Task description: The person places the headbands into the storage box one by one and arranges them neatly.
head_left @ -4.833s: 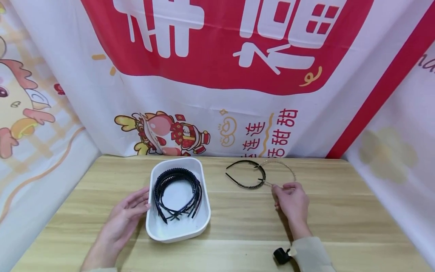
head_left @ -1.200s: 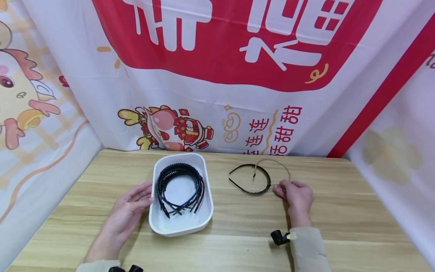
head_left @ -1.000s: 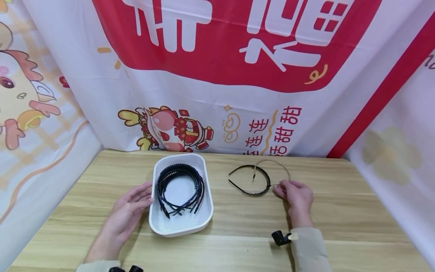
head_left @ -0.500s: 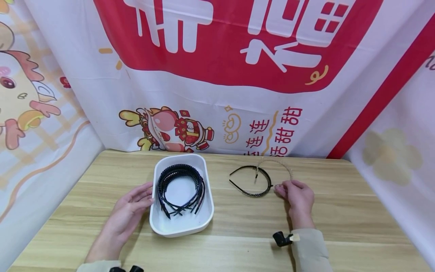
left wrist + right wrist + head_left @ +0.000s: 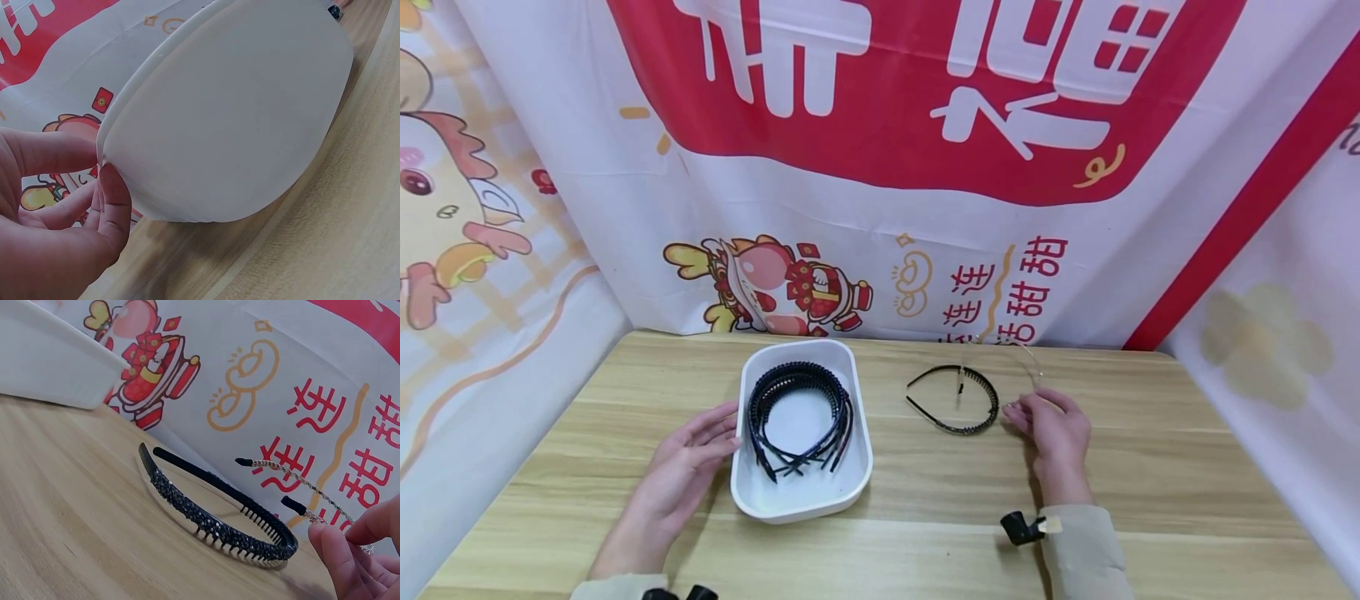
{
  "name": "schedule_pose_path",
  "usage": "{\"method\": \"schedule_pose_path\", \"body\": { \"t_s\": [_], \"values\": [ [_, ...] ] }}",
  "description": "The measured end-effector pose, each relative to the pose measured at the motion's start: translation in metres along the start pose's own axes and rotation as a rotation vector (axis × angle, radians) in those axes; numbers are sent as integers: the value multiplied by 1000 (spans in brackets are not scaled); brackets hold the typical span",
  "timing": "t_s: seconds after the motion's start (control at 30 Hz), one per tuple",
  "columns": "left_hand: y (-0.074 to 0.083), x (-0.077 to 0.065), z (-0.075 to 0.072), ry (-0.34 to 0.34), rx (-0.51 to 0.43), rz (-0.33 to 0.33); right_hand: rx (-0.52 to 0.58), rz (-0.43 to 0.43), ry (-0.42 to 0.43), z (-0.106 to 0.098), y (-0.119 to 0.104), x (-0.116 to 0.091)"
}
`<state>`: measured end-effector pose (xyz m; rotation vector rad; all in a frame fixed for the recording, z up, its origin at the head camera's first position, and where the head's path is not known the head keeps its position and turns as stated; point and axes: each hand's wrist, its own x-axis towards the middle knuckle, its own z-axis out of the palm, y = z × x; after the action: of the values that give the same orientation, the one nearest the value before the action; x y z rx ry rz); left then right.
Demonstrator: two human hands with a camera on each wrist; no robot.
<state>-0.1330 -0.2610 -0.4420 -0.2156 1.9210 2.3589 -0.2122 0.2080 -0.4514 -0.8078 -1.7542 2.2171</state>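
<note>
My right hand pinches a thin beaded headband between thumb and fingers. Its two black-capped ends point left, raised off the table, and my fingers cover part of the band. Just left of that hand, a black headband with comb teeth and sparkly beading lies on the table; it is seen closely in the right wrist view. My left hand rests its fingertips against the left side of a white plastic bin. Several black headbands are nested inside that bin.
A wooden table carries everything. A printed white and red cloth hangs along its back edge, with more printed cloth at both sides. Small black devices sit at the wrists.
Over the last moments, my right hand has raised the beaded headband away from the black headband it overlapped. My left hand stays at the bin.
</note>
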Motion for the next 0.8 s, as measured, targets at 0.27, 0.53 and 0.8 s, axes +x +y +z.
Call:
{"method": "schedule_pose_path", "body": {
  "t_s": [0.27,0.53,0.8],
  "values": [
    [0,-1,0,1,-1,-4,-10,-3,-76,8,-2,-7],
    [1,-1,0,1,16,-7,-20,-6,-159,19,0,-14],
    [2,-2,-1,7,13,-26,-41,-6,-216,27,0,-19]
  ]
}}
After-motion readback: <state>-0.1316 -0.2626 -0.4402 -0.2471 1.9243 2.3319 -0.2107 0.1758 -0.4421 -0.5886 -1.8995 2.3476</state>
